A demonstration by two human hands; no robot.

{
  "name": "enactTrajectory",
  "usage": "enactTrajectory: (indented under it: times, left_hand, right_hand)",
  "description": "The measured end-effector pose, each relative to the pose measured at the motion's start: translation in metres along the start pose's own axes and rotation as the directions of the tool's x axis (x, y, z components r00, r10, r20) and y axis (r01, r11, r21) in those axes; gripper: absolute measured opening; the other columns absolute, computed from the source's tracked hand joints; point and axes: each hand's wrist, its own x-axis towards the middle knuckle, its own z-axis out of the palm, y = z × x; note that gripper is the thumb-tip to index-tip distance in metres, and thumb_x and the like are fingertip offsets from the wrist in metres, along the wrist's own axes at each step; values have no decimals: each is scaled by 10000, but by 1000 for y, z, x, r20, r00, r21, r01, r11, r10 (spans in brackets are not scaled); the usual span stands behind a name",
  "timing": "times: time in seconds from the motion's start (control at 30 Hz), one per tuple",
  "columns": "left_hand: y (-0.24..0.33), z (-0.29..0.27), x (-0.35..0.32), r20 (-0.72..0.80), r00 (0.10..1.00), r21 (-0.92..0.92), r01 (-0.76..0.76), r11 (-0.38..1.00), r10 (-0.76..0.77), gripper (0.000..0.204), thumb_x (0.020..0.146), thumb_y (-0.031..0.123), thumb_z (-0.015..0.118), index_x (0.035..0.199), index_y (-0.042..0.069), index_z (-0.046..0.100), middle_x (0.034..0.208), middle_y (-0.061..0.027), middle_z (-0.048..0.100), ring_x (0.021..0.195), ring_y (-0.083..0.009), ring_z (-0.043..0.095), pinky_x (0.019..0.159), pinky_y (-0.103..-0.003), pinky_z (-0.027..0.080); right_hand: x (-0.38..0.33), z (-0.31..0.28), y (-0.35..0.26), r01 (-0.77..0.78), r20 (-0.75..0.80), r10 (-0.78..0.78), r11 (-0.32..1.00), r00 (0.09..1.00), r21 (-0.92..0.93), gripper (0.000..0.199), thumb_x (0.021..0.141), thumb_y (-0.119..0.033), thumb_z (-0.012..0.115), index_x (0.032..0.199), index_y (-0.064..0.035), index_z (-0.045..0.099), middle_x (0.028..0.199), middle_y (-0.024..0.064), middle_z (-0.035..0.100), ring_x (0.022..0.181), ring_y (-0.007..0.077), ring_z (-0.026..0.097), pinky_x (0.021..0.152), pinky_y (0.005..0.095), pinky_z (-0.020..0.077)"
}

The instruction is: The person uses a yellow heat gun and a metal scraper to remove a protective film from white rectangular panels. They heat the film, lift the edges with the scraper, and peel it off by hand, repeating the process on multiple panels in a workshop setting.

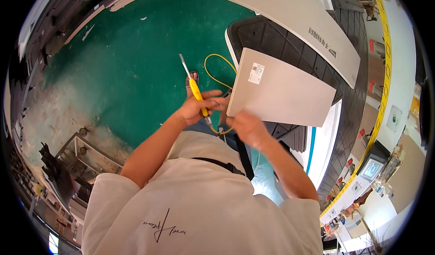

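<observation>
In my left hand (198,108) is a slim yellow air blow gun (195,90) with a long metal nozzle pointing up and away. Some fingers of that hand stretch out to the right, while the tool lies against the palm. A yellow hose (217,55) loops out beyond the hands and runs behind a panel; another yellow stretch curves below the tool. My right hand (247,127), smeared by motion, is at the near left corner of a beige flat panel (283,92) with a white label. Its fingers are partly hidden, so its grip is unclear.
The panel lies on a dark ribbed conveyor-like surface (281,37). Beyond it rests a longer beige panel (317,33). A machine with a yellow strip (388,60) and a small screen (372,168) stands right. Left are a metal-framed cart (86,150) and green floor (136,73).
</observation>
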Motion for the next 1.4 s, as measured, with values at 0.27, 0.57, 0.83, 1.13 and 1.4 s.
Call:
enactTrajectory:
  times: [0.27,0.57,0.83,1.13,1.4]
  left_hand:
    - [46,31,5,-101,971,426,-156,891,218,594,1006,241,669,1508,-7,468,1296,-142,677,1011,-195,715,742,-309,544]
    - [25,96,15,-133,907,813,-130,567,399,520,928,229,782,1329,-31,576,972,-5,665,853,-108,610,764,-298,516]
    - [17,115,11,-286,860,800,-28,599,423,447,927,280,786,1264,25,640,911,22,636,718,-69,532,608,-261,447]
    - [31,179,28,-526,735,838,360,411,429,453,898,329,811,1190,16,662,922,-21,688,712,-123,613,595,-297,490]
    - [23,173,43,-463,734,881,318,350,498,518,895,443,803,1181,40,650,883,-19,676,675,-123,606,561,-300,474]
  right_hand:
    - [62,-26,6,-450,-434,548,836,715,314,123,882,-32,698,989,-83,729,902,89,605,825,324,629,704,441,526]
    - [103,-32,75,-485,-700,510,834,500,262,72,914,-96,688,965,-52,664,930,129,625,844,381,646,719,485,521]
    - [-104,-102,249,-701,-847,459,696,269,154,43,902,-64,680,928,-60,647,897,151,625,854,362,633,741,498,511]
    - [-304,-231,354,-680,-674,638,682,374,268,90,872,-116,740,952,-95,776,958,80,695,947,310,665,856,467,528]
    - [-280,-251,346,-317,-470,169,914,866,-255,98,853,-35,718,938,-73,749,919,49,637,926,283,620,810,406,526]
